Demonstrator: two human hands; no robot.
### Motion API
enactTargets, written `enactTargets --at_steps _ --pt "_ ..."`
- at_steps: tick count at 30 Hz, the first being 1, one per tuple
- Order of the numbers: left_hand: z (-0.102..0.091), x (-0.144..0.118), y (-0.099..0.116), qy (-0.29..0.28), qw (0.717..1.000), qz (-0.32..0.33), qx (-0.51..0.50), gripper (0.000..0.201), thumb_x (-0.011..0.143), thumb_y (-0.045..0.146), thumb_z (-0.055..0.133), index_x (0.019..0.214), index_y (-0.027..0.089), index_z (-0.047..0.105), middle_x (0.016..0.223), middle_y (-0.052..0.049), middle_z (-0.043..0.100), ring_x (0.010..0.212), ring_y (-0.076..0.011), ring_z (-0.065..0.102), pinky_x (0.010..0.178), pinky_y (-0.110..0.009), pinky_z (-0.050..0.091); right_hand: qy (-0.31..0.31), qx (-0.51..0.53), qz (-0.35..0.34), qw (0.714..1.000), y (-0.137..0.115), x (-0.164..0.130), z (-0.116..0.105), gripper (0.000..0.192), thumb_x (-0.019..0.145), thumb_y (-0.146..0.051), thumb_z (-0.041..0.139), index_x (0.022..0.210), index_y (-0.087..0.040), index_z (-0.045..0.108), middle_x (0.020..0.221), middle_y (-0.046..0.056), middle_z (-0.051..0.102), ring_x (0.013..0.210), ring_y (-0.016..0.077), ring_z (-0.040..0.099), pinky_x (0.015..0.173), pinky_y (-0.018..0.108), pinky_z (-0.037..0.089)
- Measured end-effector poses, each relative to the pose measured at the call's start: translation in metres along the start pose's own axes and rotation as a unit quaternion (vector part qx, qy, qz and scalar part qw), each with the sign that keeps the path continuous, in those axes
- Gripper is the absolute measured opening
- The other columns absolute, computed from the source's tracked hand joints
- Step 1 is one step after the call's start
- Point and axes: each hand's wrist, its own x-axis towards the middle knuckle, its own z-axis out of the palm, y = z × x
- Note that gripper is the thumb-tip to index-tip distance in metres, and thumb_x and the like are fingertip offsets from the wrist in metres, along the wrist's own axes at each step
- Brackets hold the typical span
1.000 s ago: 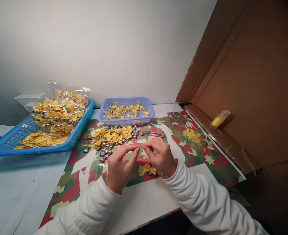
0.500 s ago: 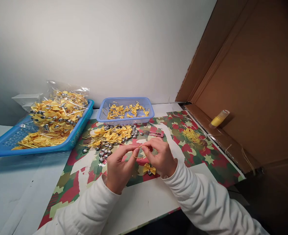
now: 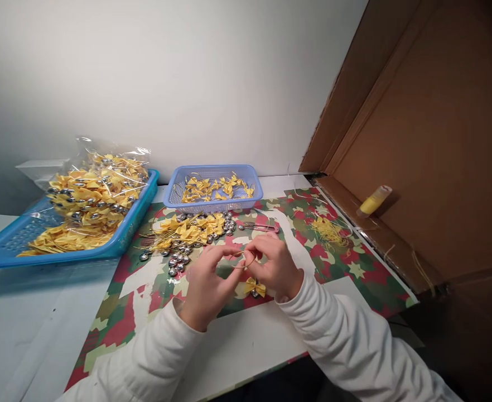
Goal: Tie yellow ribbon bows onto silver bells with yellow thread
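Note:
A thin yellow elastic cord [image 3: 238, 267] is bent into a loop between my two hands. My left hand [image 3: 210, 282] pinches it with thumb and forefinger. The fingertips of my right hand [image 3: 272, 262] are closed on the same cord, close against the left ones. Just below the hands lies a yellow bow with a silver bell [image 3: 255, 287], on the camouflage-patterned mat. Behind my left hand are a pile of yellow bows [image 3: 191, 229] and loose silver bells [image 3: 179, 261]. Thread snips with a pink handle [image 3: 263, 227] rest beyond my right hand.
At the back stands a small blue basket [image 3: 212, 205] with yellow bows inside. A larger blue basket [image 3: 139, 215] at left holds bows and a filled clear bag [image 3: 97, 184]. Yellow cord scraps [image 3: 330, 230] lie at right, near a yellow tube [image 3: 375, 201] on the cardboard ledge.
My left fingers have shifted slightly right, closer to the right ones, and the cord loop looks smaller. The bow and bell on the mat have stayed in place.

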Motion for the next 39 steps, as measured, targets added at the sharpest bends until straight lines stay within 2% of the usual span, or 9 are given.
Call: enactTargets --at_steps 3,6,9,12,23,28,34,36,39 --pt "-0.001 0.002 -0.002 -0.113 0.991 0.026 0.059 0.015 0.081 0.028 0.062 0.094 0.02 0.066 0.094 -0.006 0.068 0.088 -0.0237 0.059 0.077 -0.037 0.047 0.011 -0.004 0.019 1.0 0.003 0.001 -0.001 0.02 0.082 -0.018 0.049 0.062 -0.019 0.05 0.056 -0.004 0.053 0.053 0.0108 0.046 0.066 0.029 0.035" --pt "-0.001 0.001 -0.005 -0.215 0.97 0.046 0.101 0.014 0.083 0.032 0.061 0.088 0.02 0.066 0.096 -0.008 0.063 0.092 -0.0263 0.055 0.078 -0.04 0.046 0.015 -0.012 0.031 0.999 0.004 0.002 -0.001 0.021 0.082 -0.018 0.05 0.061 -0.019 0.048 0.056 -0.004 0.052 0.053 0.0106 0.046 0.067 0.029 0.035" --pt "0.0 -0.001 -0.007 -0.272 0.954 0.055 0.109 0.015 0.085 0.033 0.058 0.089 0.021 0.065 0.101 -0.009 0.061 0.097 -0.0278 0.053 0.083 -0.044 0.045 0.016 -0.013 0.037 0.999 0.004 0.002 0.0 0.021 0.081 -0.017 0.05 0.061 -0.019 0.047 0.055 -0.005 0.052 0.053 0.0104 0.045 0.067 0.029 0.035" --pt "0.001 -0.002 -0.007 -0.301 0.946 0.055 0.107 0.012 0.086 0.03 0.058 0.093 0.022 0.064 0.106 -0.009 0.06 0.102 -0.0285 0.053 0.089 -0.047 0.044 0.016 -0.012 0.045 0.999 0.005 0.002 0.001 0.021 0.081 -0.018 0.05 0.061 -0.019 0.046 0.055 -0.005 0.052 0.053 0.0104 0.045 0.067 0.029 0.035" --pt "0.005 -0.003 -0.003 -0.305 0.948 0.057 0.069 0.013 0.083 0.019 0.057 0.095 0.02 0.062 0.111 -0.009 0.06 0.109 -0.0281 0.052 0.094 -0.047 0.043 0.001 -0.014 0.058 0.998 0.006 0.0 0.003 0.02 0.081 -0.018 0.051 0.062 -0.019 0.05 0.057 -0.004 0.055 0.054 0.0108 0.047 0.066 0.028 0.035" --pt "0.009 -0.004 -0.005 -0.298 0.95 0.062 0.07 0.015 0.084 0.022 0.06 0.099 0.022 0.063 0.119 -0.009 0.06 0.113 -0.0287 0.05 0.096 -0.047 0.042 -0.005 -0.02 0.057 0.998 0.005 -0.001 0.004 0.018 0.08 -0.017 0.052 0.062 -0.018 0.051 0.058 -0.003 0.057 0.055 0.0105 0.048 0.067 0.028 0.036" --pt "0.012 -0.005 -0.003 -0.31 0.948 0.051 0.056 0.008 0.079 0.021 0.066 0.086 0.02 0.064 0.103 -0.007 0.064 0.103 -0.0268 0.053 0.089 -0.043 0.044 -0.009 -0.015 0.067 0.998 0.005 0.001 0.004 0.019 0.08 -0.018 0.052 0.061 -0.018 0.051 0.056 -0.003 0.056 0.054 0.0104 0.048 0.066 0.027 0.037" --pt "0.011 -0.004 -0.003 -0.299 0.952 0.049 0.048 0.003 0.08 0.02 0.064 0.079 0.02 0.062 0.094 -0.005 0.065 0.094 -0.024 0.055 0.082 -0.038 0.046 -0.006 0.005 0.079 0.997 0.005 0.002 0.003 0.019 0.08 -0.019 0.052 0.06 -0.019 0.05 0.055 -0.003 0.054 0.053 0.0107 0.047 0.061 0.026 0.038" --pt "0.008 -0.002 -0.002 -0.263 0.964 0.025 0.038 0.011 0.081 0.019 0.06 0.07 0.02 0.058 0.072 -0.001 0.065 0.074 -0.0193 0.056 0.067 -0.032 0.044 -0.002 0.056 0.112 0.992 0.005 0.004 0.0 0.016 0.075 -0.017 0.052 0.059 -0.019 0.049 0.054 -0.003 0.053 0.052 0.0106 0.047 0.053 0.023 0.038"
